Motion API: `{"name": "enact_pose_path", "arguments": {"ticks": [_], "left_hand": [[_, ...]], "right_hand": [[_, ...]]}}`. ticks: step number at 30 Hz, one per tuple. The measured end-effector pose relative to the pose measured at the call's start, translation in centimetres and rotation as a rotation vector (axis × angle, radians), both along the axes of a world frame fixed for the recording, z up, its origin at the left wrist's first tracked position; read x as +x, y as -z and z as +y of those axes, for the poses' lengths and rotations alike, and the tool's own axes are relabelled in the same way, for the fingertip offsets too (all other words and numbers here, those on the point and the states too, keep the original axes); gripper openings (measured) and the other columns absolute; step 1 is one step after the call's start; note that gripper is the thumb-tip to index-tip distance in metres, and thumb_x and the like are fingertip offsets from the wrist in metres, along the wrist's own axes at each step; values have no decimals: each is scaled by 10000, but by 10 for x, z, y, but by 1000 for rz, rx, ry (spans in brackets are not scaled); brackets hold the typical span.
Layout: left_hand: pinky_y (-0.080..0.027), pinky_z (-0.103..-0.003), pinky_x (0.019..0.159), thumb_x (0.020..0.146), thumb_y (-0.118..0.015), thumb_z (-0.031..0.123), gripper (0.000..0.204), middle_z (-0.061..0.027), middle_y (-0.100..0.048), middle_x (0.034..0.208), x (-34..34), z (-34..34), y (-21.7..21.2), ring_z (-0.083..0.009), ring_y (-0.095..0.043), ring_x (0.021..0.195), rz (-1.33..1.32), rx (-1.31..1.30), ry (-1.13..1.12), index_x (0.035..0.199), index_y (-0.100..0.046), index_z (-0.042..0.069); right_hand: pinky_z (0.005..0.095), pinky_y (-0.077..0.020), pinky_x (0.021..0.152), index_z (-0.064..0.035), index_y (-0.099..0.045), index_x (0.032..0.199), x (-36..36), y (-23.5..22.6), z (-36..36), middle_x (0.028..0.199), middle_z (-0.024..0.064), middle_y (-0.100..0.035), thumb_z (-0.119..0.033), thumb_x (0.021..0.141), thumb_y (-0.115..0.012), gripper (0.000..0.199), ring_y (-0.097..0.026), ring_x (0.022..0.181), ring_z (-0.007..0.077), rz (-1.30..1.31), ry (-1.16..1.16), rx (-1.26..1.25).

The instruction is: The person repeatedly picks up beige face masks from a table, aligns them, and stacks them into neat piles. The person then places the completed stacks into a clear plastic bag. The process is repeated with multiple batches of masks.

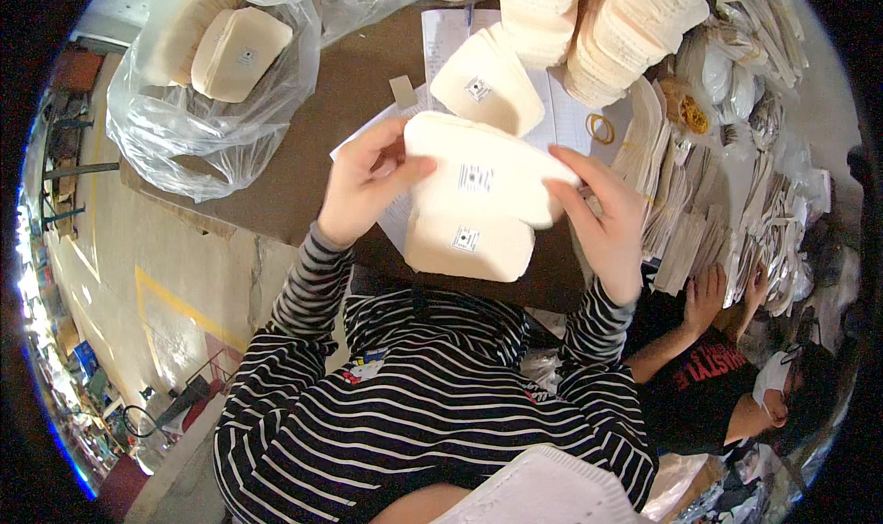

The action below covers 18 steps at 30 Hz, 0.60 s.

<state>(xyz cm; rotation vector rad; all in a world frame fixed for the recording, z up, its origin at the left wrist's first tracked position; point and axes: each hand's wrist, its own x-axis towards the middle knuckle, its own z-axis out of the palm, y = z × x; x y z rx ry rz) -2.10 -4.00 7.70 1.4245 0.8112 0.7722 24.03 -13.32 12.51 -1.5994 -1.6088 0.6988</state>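
Observation:
Between both hands is a cream rounded piece (515, 179) with a small printed label, slightly blurred; whether it is one layer or several I cannot tell. My left hand (372, 179) pinches its left edge, thumb on the front face. At its right edge, my right hand (602, 216) grips with thumb and fingers. Just nearer to me, partly hidden by the held piece, lies a similar labelled cream piece (469, 248) at the table's front edge. Beyond my hands, a small stack of cream pieces (490, 80) rests on printed papers (566, 110).
A clear plastic bag (216, 151) with cream stacks stands at left on the brown table (359, 59). Tall cream stacks (625, 36) rise at the back. Rubber bands (600, 128) and bundled pale strips (681, 202) lie right, near a co-worker's hands (706, 294).

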Motion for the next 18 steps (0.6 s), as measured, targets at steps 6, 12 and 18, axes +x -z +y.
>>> {"name": "enact_pose_path", "arguments": {"ticks": [6,12,18], "left_hand": [[-507,-225,679,807,-810,78,561,-41,-688,1115,-21,-45,2,-58,-582,828,275,-240,45,1322,-604,-4],[-510,-330,889,818,-806,208,719,-157,-588,1270,-22,-57,41,-204,-609,1024,432,-177,-11,1415,-468,-8],[-480,-351,980,729,-841,228,883,-176,-590,1274,-20,-37,43,-238,-599,1125,435,-358,278,1440,-396,-47]], "right_hand": [[241,-480,666,21,-696,1180,-15,14,-50,894,77,-704,-27,836,-756,352,-628,762,123,104,53,-250],[414,-409,1063,9,-532,1385,-22,71,-63,1334,218,-533,-215,899,-721,568,-516,1234,366,93,75,-253],[416,-391,1074,20,-446,1439,-23,70,-61,1337,215,-532,-207,869,-721,672,-500,1241,355,83,-127,-421]]}}
